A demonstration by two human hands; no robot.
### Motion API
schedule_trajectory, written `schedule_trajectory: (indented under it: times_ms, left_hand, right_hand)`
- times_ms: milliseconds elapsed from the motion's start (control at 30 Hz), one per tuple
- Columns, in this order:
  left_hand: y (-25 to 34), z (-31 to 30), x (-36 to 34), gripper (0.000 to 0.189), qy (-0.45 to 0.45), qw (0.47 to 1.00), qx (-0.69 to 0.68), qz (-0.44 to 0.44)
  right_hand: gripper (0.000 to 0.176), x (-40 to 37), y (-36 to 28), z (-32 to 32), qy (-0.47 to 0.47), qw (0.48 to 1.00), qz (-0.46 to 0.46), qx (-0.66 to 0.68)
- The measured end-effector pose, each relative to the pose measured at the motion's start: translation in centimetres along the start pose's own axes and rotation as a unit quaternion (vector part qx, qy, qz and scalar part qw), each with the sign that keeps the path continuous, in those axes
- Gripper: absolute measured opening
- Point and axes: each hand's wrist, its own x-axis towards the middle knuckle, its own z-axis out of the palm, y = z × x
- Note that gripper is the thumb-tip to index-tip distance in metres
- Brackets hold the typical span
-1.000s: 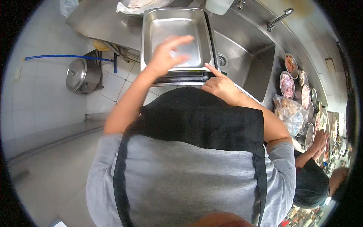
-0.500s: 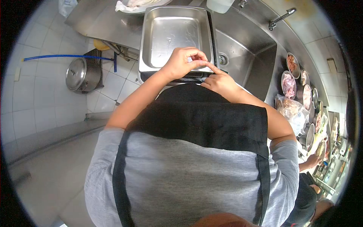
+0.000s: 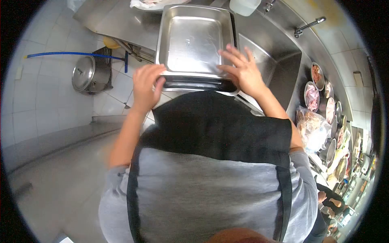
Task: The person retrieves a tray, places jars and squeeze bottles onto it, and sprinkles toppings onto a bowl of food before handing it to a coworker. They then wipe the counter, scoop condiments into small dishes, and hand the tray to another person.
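Directly ahead is a shallow rectangular metal pan (image 3: 194,44), empty inside apart from what look like wet marks. It sits on top of a dark-edged tray (image 3: 194,83) whose near side shows below it. My left hand (image 3: 147,85) is at the near left corner of the pan, fingers over the rim and thumb apart, with nothing visible in it. My right hand (image 3: 246,73) is over the near right corner with its fingers spread, and it holds nothing.
A sink (image 3: 279,73) lies right of the pan, under a faucet (image 3: 310,27). Bowls of meat (image 3: 312,96) and a plastic bag (image 3: 311,128) stand at the right. A lidded pot (image 3: 84,74) is at the left. Another person (image 3: 330,202) is at the lower right.
My hands have come apart from above the pan's near edge. The left moved to the near left corner, the right to the near right corner, with its fingers now spread.
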Motion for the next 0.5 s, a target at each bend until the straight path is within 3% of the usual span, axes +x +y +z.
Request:
schedule_trajectory:
  times_ms: [67,133,267,367,467,500]
  left_hand:
    - [0.4,0.6,-1.3,0.033,0.013,0.999,0.043,0.011]
    - [1.2,1.5,-2.7,0.036,0.003,1.0,0.027,0.001]
    - [0.8,3.6,-4.0,0.043,0.003,0.998,0.061,0.003]
    - [0.4,4.3,-4.9,0.038,0.013,0.997,0.073,-0.007]
    - [0.2,4.2,-5.0,0.034,0.046,0.996,0.082,-0.011]
    - [-0.2,4.5,-5.3,0.033,0.051,0.995,0.081,-0.008]
  right_hand:
    - [0.053,0.0,-1.6,2.1,-0.001,0.996,0.076,0.043]
    - [0.058,0.5,-2.8,3.2,-0.042,0.997,0.017,0.063]
    - [0.025,1.6,-3.1,6.7,-0.084,0.99,0.098,0.055]
    - [0.02,1.4,-3.4,5.6,0.014,0.999,0.045,0.017]
    - [0.02,2.8,-2.7,0.9,0.155,0.988,0.01,-0.022]
    - [0.021,3.4,-1.9,-0.9,0.161,0.985,0.029,-0.048]
